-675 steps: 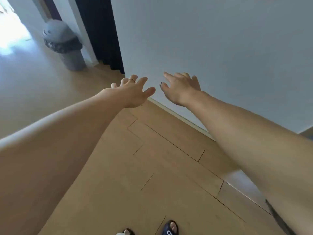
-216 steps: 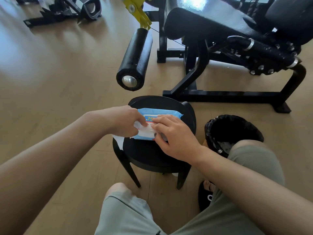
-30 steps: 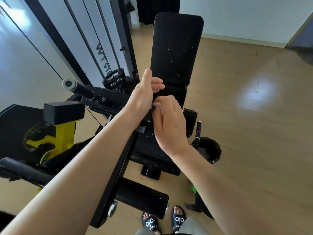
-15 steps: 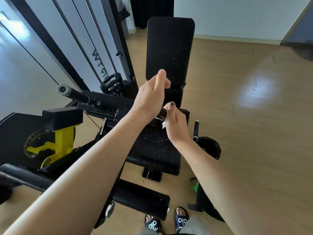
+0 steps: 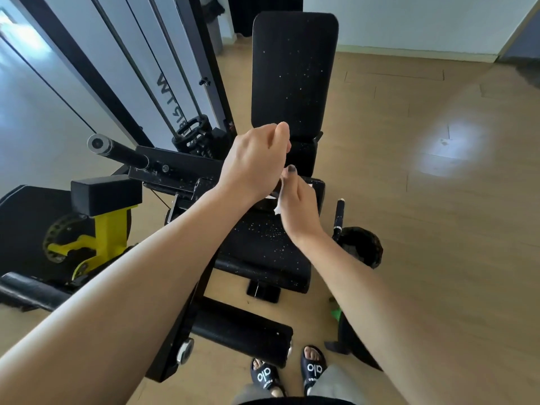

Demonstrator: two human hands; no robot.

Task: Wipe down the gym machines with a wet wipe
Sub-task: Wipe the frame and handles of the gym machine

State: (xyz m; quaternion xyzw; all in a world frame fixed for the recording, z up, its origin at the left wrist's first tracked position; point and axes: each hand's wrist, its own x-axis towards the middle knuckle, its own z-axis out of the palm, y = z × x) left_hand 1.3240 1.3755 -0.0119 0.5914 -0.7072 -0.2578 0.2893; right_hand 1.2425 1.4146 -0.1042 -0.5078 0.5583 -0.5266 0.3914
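Hands (image 5: 257, 162) (image 5: 301, 206) pinch wet wipe (image 5: 279, 201) above speckled seat (image 5: 263, 244); bin (image 5: 362, 247) beside.

Head-worn view, forward and down

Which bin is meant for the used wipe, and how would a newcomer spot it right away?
Start at the black gym machine's padded seat, below its tall upright backrest. On the wooden floor just right of that seat, behind a short chrome-tipped handle, stands a small round bin with a dark liner. It is the only open-topped round container there; its neighbours are pads, bars and frame parts.
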